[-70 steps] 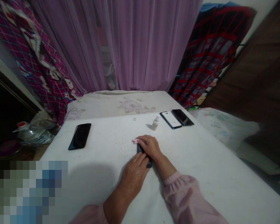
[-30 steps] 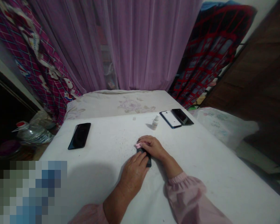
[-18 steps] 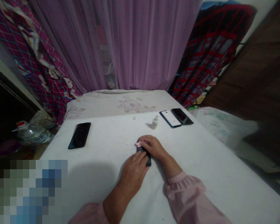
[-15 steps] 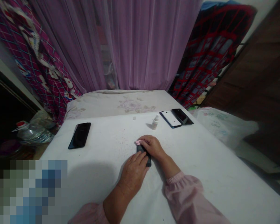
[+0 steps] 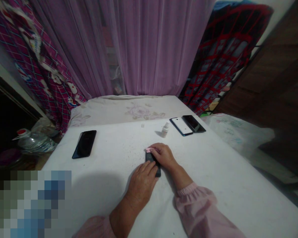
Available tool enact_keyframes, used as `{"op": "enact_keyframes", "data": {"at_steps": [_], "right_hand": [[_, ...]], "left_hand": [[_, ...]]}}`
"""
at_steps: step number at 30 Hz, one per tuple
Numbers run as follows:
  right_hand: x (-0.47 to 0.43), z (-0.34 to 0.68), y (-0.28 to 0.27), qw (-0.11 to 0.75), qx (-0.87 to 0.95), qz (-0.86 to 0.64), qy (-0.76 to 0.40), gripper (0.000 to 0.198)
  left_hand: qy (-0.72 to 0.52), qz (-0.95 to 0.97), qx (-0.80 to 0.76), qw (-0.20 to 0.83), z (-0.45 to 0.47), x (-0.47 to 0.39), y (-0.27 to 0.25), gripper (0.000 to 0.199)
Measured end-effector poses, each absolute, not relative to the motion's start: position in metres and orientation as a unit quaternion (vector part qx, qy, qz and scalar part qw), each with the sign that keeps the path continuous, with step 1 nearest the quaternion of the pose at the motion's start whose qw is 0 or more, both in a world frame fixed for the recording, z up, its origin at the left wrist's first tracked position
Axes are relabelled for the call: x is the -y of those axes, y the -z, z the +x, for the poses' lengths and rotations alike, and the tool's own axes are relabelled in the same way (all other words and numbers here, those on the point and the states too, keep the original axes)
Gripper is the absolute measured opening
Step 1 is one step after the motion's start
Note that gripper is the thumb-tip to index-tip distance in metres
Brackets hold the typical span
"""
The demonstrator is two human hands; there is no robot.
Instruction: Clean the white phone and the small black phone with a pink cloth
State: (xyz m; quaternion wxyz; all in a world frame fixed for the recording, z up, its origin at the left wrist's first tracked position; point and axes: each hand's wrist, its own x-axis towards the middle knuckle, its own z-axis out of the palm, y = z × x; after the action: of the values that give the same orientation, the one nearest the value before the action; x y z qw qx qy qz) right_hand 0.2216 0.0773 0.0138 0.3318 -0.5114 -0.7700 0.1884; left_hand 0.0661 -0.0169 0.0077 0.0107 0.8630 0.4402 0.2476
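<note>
A dark phone (image 5: 152,162) lies flat in the middle of the white table (image 5: 109,185). My left hand (image 5: 142,184) rests on its near end, fingers flat, pinning it down. My right hand (image 5: 163,154) presses a small pink cloth (image 5: 148,150) onto the phone's far end; most of the phone is hidden under both hands. A small white dropper bottle (image 5: 165,129) stands just beyond my right hand.
A black phone (image 5: 84,148) lies at the table's far left. A white phone (image 5: 181,126) and a black phone (image 5: 194,123) lie side by side at the far right. Purple curtains hang behind a floral mattress (image 5: 129,110). A plastic water bottle (image 5: 32,140) sits left of the table.
My right hand has slid the pink cloth back and forth along the phone's far end, now slightly farther up. My left hand has stayed on the phone.
</note>
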Motion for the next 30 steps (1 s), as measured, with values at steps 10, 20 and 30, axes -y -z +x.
{"op": "enact_keyframes", "data": {"at_steps": [10, 20, 30], "right_hand": [[-0.073, 0.233, -0.021, 0.332, 0.778, -0.471, -0.251, 0.019], [-0.075, 0.234, -0.015, 0.342, 0.793, -0.45, -0.229, 0.017], [-0.082, 0.221, -0.007, 0.333, 0.758, -0.537, -0.163, 0.02]], "left_hand": [[-0.23, 0.861, -0.454, 0.004, 0.067, 0.018, -0.007, 0.028], [-0.228, 0.862, -0.453, -0.001, 0.066, 0.017, -0.007, 0.026], [-0.229, 0.862, -0.453, 0.001, 0.065, 0.016, -0.007, 0.026]]}}
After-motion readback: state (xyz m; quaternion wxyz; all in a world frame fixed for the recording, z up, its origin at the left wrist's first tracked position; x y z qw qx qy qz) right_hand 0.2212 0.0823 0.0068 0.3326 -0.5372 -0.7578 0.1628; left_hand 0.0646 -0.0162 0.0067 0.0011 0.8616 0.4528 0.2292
